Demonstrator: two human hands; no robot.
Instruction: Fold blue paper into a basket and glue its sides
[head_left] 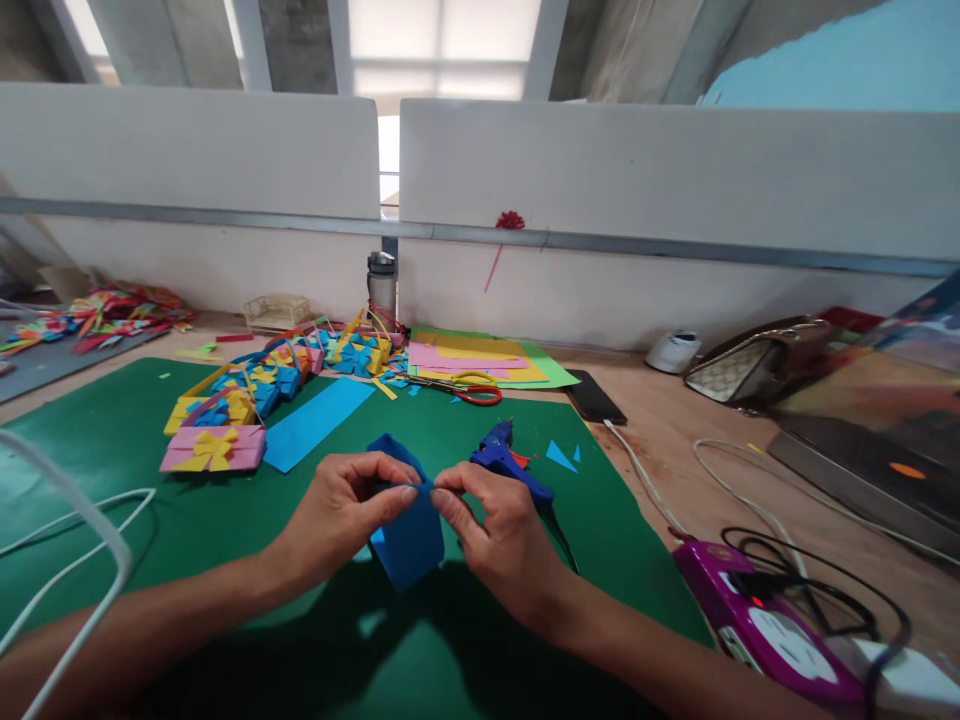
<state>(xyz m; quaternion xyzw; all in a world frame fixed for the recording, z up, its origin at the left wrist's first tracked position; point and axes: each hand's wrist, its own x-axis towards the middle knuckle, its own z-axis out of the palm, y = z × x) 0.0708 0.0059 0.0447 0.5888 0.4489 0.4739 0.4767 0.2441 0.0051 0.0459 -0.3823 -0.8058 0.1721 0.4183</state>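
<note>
A small blue folded paper box [411,545] is held just above the green mat [247,545]. My left hand [352,505] pinches its upper edge between thumb and fingers. At the same edge, the thumb and forefinger of my right hand [499,530] are pressed together close to the left fingertips. The fingers hide part of the edge they grip. Behind my right hand lies a blue glue gun [501,450] with a dark cord. A flat blue paper strip [319,425] rests beyond my left hand.
Several finished paper baskets with bows, like the pink one [214,450], line the mat's far left. Scissors [457,387] lie before coloured sheets [480,358]. To the right are a phone [596,398] and a purple power strip [765,625] with cables. A white cable [97,535] crosses the left side.
</note>
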